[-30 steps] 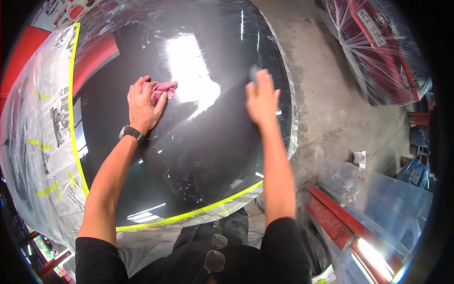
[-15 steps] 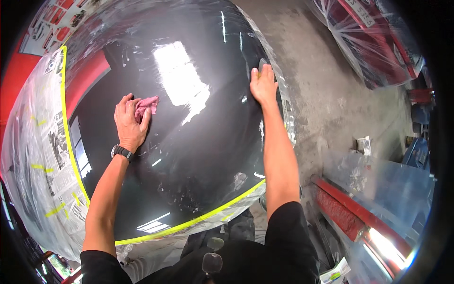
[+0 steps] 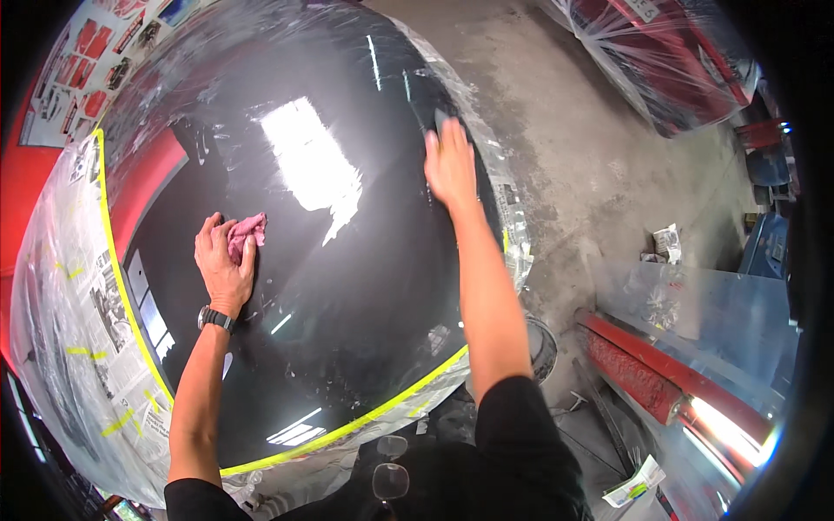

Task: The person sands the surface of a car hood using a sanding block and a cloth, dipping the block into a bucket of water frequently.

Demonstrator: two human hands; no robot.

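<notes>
A glossy black car body panel (image 3: 287, 339) fills the middle of the head view, with wet streaks and smears on it. My left hand (image 3: 224, 260) rests on its left part, the fingers closed around a crumpled pink cloth (image 3: 248, 236). Near the panel's right edge lies my right hand (image 3: 452, 169), its fingers stretched forward and slightly blurred. Under and beyond those fingertips shows the tip of a small grey piece (image 3: 440, 116), which looks like sandpaper; most of it is hidden by the hand. Yellow masking tape (image 3: 122, 269) borders the panel on the left and near sides.
Newspaper (image 3: 104, 300) and clear plastic sheeting cover the car beyond the tape. A red vehicle (image 3: 695, 52) under plastic stands at the far right. A round bucket (image 3: 543, 352) sits beside my right arm, and a red lamp stand (image 3: 638, 373) with a lit tube lies right of it.
My right hand has slid along the panel's right edge with the grey piece. The left hand stays on the panel with the cloth. The whole view has shifted slightly.
</notes>
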